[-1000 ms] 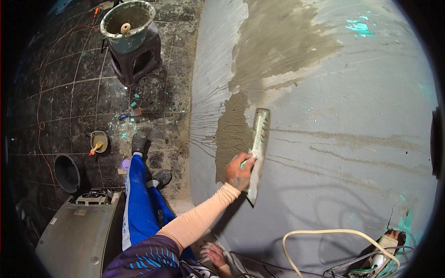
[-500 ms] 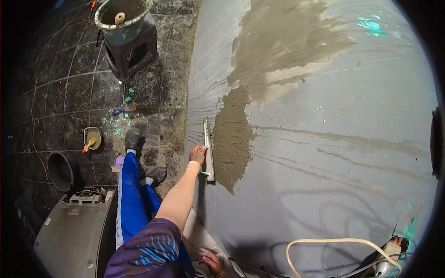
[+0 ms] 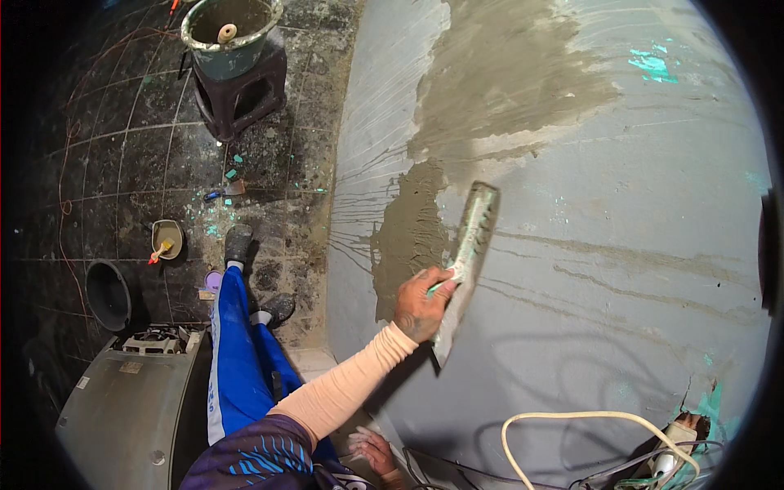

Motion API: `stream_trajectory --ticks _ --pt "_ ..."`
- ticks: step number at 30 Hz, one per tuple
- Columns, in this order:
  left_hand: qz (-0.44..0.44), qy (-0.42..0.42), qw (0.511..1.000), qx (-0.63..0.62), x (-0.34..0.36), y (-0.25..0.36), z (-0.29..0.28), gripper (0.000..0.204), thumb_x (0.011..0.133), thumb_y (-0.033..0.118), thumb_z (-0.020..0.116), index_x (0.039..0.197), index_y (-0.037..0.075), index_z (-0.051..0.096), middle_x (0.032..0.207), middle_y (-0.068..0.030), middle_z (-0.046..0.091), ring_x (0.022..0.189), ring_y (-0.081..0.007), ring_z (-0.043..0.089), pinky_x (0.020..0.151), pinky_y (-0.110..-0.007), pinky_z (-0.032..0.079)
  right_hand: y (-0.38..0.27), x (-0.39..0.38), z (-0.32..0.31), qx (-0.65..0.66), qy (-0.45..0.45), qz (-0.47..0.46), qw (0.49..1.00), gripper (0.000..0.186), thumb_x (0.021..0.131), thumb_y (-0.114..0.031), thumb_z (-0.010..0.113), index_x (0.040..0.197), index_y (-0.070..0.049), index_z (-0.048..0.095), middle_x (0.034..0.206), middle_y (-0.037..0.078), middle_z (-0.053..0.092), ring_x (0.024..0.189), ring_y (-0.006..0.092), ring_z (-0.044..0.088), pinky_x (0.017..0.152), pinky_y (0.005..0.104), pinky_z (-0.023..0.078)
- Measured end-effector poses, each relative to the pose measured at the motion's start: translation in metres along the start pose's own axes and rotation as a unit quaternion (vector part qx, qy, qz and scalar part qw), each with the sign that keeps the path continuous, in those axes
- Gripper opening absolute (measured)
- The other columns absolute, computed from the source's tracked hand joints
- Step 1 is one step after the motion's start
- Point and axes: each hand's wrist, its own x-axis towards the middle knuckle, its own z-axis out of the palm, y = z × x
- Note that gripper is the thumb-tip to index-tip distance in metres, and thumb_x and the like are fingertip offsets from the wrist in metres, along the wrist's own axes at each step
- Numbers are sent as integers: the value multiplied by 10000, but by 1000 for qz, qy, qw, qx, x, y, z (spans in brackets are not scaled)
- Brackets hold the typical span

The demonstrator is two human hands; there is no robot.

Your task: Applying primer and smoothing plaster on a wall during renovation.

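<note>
My left hand (image 3: 420, 304) grips a plastering trowel (image 3: 475, 237); its long, grey-smeared blade is tilted and stands out in front of the grey wall (image 3: 555, 359). Beside the blade lies a patch of wet grey mortar (image 3: 408, 237), and my left hand covers part of its right edge. A larger, smoother mortar area (image 3: 506, 82) spreads farther off on the same wall. Low in the view is my right hand (image 3: 374, 451), fingers apart and holding nothing; it is close to the wall's near end, but I cannot tell whether it touches.
On the dark tiled floor, a mortar bucket (image 3: 233, 57) stands on a stool (image 3: 237, 102). Nearer lie a scraper (image 3: 224, 190), a small tub (image 3: 168, 239) with a brush, and a black basin (image 3: 108, 296). A cream cable (image 3: 588, 415) loops by the wall at lower right.
My left hand has swung the trowel rightward, from the mortar patch's left edge to its right side, tilting the blade. The mortar's lower edge looks altered. My right hand has shifted slightly.
</note>
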Motion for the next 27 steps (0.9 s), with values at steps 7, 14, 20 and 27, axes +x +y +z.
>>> stream_trajectory --ticks 7,14,20,27 --pt "-92 50 992 75 8 -109 -67 223 897 205 579 975 4 635 815 -88 641 800 -135 572 758 -277 455 10 -6 1 51 14 -27 998 468 920 -115 475 1362 3 377 1210 170 555 981 218 597 809 313 487" --pt "-215 80 960 162 18 -244 -79 236 857 291 596 879 57 609 804 -163 622 757 -310 580 736 -373 460 23 -13 4 -59 17 -36 997 456 925 -135 482 1357 -9 407 1222 136 565 960 171 591 787 273 485" --pt "-167 95 974 124 26 -233 -71 257 850 305 590 890 51 601 839 -158 634 767 -283 586 728 -367 464 25 -14 4 -24 30 -37 999 456 927 -136 480 1358 -7 408 1221 139 566 954 170 596 786 275 486" --pt "-61 43 995 65 7 -53 16 189 857 215 606 924 39 615 897 -184 643 813 -319 622 745 -353 476 15 -8 -3 -55 21 -35 998 458 926 -134 484 1358 -6 402 1205 141 571 942 176 598 779 281 490"
